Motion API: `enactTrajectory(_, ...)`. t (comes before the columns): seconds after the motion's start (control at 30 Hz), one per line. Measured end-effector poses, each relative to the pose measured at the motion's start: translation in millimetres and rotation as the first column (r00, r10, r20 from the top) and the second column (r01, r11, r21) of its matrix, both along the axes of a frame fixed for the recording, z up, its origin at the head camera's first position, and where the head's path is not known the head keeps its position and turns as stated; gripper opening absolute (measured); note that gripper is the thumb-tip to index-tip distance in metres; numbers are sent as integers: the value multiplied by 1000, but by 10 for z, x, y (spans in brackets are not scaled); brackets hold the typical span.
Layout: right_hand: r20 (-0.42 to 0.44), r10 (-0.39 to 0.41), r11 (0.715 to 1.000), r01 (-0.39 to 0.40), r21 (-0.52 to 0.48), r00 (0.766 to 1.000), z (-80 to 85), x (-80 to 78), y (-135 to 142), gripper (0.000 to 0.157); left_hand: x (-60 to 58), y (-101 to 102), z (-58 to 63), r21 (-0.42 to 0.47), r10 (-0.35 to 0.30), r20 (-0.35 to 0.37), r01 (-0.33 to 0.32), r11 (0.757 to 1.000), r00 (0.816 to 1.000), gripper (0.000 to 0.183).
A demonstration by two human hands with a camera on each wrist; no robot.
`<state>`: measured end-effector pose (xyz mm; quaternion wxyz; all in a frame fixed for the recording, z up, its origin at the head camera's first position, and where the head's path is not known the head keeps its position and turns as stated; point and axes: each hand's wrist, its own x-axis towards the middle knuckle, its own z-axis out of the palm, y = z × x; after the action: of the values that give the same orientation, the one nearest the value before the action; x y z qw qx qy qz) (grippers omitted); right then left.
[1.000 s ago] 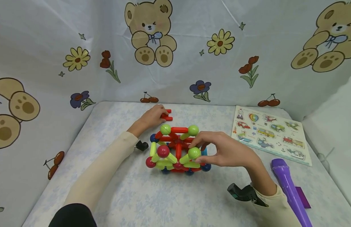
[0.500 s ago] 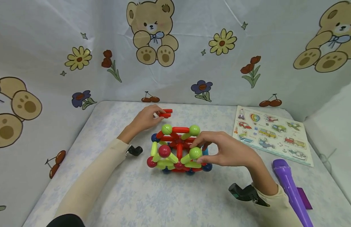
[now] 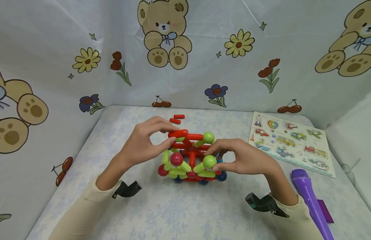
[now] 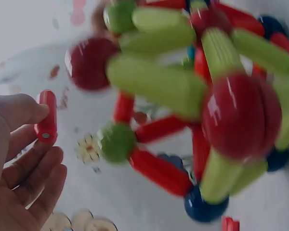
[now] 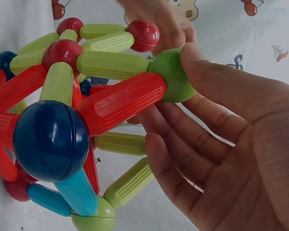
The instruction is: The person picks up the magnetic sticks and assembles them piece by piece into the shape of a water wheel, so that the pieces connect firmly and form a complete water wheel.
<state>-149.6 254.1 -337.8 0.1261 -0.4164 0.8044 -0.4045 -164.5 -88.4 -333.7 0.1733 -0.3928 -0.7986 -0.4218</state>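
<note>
A frame built of magnetic rods and balls (image 3: 192, 160) in red, green and blue stands on the table between my hands. My left hand (image 3: 144, 138) pinches a loose red magnetic rod (image 3: 177, 133) between thumb and fingers. In the head view that rod overlaps the frame's back-left green ball; in the left wrist view the rod (image 4: 47, 115) is apart from the frame. My right hand (image 3: 242, 156) grips a green ball (image 3: 209, 161) at the frame's front right. The right wrist view has the thumb on this ball (image 5: 173, 76), with fingers curved below it.
Two red rods (image 3: 175, 121) lie at the back of the table. A picture board (image 3: 290, 143) with vehicles lies at the back right. Nearer on the right are a purple toy microphone (image 3: 308, 196) and a flat purple piece (image 3: 325, 211). A bear-print cloth (image 3: 191, 80) hangs behind.
My left hand has picked up a red rod from the back of the table and brought it forward over the frame's left side. The right hand keeps its grip on the green ball.
</note>
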Motion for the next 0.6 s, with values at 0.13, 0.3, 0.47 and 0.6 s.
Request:
enactTrajectory(0.13,11,-1,1000,1,3,1000,-8,4,6,33,231,132,33,-28,-83,7,83,996,997,26)
enactTrajectory(0.3,17,0,1000,0,0,1000,-16,9,9,33,342,258,-38,-91,-107,-6,106,990,994,22)
enactTrajectory(0.47,16,9,1000,-9,-8,1000,-24,-1,6,31,372,303,-105,-135,-117,-12,114,984,993,22)
enactTrajectory(0.6,21,10,1000,-10,-3,1000,-9,-5,7,31,390,325,-115,-176,-111,-34,103,979,993,22)
